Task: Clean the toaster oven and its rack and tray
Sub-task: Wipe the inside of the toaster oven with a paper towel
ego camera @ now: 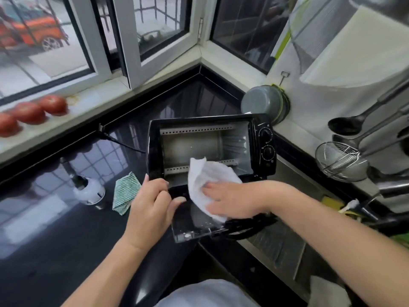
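Centre frame: left hand (152,202) grips toaster oven (210,145) corner; right hand (232,199), fingers flat, presses white cloth (208,185) on open door (194,224). Risk: hard pressure strains hinge, tips oven fwd.

I see a glossy black counter (66,229). On it stand the toaster oven (155,149) near the corner, a folded green cloth (125,192) just left of it, and a small white jar (89,191) further left.

No legible text, label, brand or number noted; markings round the oven (212,145) dials (266,142) too blurred to read.
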A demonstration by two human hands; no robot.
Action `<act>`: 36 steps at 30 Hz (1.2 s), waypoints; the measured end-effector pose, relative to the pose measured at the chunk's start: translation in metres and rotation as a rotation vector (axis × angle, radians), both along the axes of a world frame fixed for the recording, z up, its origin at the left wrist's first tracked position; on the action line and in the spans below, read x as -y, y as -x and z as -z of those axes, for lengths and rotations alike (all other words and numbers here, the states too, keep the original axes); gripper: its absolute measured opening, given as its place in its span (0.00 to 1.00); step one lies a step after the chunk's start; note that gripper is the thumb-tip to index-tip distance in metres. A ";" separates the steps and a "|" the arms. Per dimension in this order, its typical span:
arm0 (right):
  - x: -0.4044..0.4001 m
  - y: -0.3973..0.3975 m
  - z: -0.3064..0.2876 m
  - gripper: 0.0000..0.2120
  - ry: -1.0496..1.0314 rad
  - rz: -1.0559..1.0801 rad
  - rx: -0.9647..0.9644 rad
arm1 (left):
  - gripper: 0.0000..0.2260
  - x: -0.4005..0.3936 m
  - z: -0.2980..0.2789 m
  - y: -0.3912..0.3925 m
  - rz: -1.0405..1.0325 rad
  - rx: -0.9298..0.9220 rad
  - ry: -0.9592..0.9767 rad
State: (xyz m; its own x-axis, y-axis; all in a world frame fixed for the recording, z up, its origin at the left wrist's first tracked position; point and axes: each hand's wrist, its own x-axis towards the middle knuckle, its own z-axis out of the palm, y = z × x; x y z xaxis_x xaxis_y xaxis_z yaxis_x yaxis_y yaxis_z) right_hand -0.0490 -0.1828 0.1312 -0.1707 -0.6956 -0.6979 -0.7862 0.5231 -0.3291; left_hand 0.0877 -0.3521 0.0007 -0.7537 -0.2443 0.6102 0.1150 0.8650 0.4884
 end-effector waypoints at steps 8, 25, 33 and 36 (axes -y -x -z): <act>0.058 -0.035 -0.006 0.11 0.148 -0.324 -0.160 | 0.04 0.013 0.002 -0.011 0.088 0.046 0.127; -0.094 -0.017 -0.046 0.11 0.398 0.019 -0.576 | 0.06 0.021 -0.014 0.025 -0.006 -0.089 0.103; -0.176 0.052 -0.041 0.16 0.360 0.596 -0.658 | 0.07 0.027 0.006 0.019 0.033 -0.067 0.114; -0.140 0.051 -0.047 0.16 0.533 0.775 -0.555 | 0.09 0.027 0.015 0.014 0.064 -0.061 0.116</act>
